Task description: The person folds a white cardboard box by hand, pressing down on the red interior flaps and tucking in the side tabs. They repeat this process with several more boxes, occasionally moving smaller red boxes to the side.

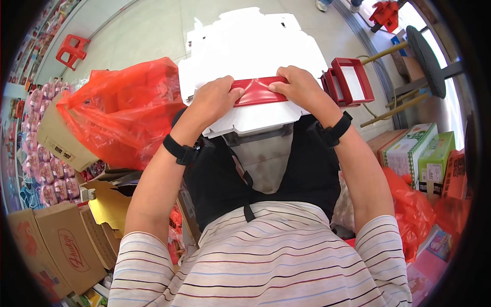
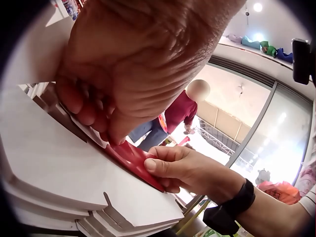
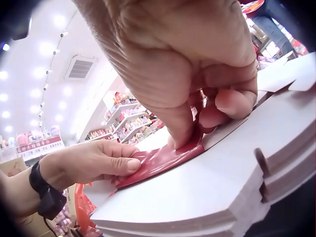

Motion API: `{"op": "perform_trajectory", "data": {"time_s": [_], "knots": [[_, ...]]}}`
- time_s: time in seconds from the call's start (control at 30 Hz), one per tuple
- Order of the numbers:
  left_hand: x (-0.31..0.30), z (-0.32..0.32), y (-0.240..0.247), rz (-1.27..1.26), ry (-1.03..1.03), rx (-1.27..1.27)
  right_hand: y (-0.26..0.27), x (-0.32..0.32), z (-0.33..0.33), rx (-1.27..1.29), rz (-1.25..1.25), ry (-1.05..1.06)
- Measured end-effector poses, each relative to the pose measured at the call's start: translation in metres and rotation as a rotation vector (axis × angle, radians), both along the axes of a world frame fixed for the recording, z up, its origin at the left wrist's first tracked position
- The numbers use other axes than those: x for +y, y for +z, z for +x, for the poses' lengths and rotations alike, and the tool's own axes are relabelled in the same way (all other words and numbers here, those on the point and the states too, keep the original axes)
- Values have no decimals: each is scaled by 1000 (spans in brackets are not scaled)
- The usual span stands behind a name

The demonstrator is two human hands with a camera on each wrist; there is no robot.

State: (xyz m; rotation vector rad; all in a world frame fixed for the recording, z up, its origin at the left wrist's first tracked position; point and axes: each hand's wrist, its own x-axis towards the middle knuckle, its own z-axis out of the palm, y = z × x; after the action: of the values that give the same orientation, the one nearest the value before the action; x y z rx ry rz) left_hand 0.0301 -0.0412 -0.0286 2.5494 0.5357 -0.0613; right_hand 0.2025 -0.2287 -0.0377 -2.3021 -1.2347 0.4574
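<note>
A glossy red strip of folded cardboard (image 1: 260, 91) lies across the near part of a stack of white cardboard blanks (image 1: 250, 46). My left hand (image 1: 217, 98) grips its left end, thumb on top and fingers curled over the far edge. At its right end my right hand (image 1: 302, 88) grips the same way, thumb pressed on the red face. Both wrist views show the red strip (image 2: 129, 159) bowed a little between the two thumbs, close over the white blanks (image 3: 197, 192). The fingertips under the strip are partly hidden.
Red open box trays (image 1: 353, 82) stand right of the stack. A large red plastic bag (image 1: 128, 102) over a carton lies left. Brown cartons (image 1: 64, 245) sit lower left, a green box (image 1: 436, 158) at right. Beyond are a red stool (image 1: 72, 50) and another person (image 2: 178, 114).
</note>
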Motion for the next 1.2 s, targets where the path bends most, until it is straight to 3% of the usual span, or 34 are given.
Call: {"op": "perform_trajectory", "data": {"time_s": [0.6,0.7,0.9,1.0,1.13,1.2], "knots": [[-8,-2,6,58,-24,2,5,3,-3,-39,-72,15],[-13,-7,0,61,48,-106,-2,2,-2,-46,12,9],[-13,-18,-8,394,-308,-328,-1,-1,-7,21,90,-30],[-5,-14,-4,323,-335,-244,3,-9,-19,-89,165,-54],[-5,-11,-4,434,-426,-260,10,-23,-23,-158,204,138],[-6,-13,-5,468,-442,-295,7,-23,-23,-325,230,212]]}}
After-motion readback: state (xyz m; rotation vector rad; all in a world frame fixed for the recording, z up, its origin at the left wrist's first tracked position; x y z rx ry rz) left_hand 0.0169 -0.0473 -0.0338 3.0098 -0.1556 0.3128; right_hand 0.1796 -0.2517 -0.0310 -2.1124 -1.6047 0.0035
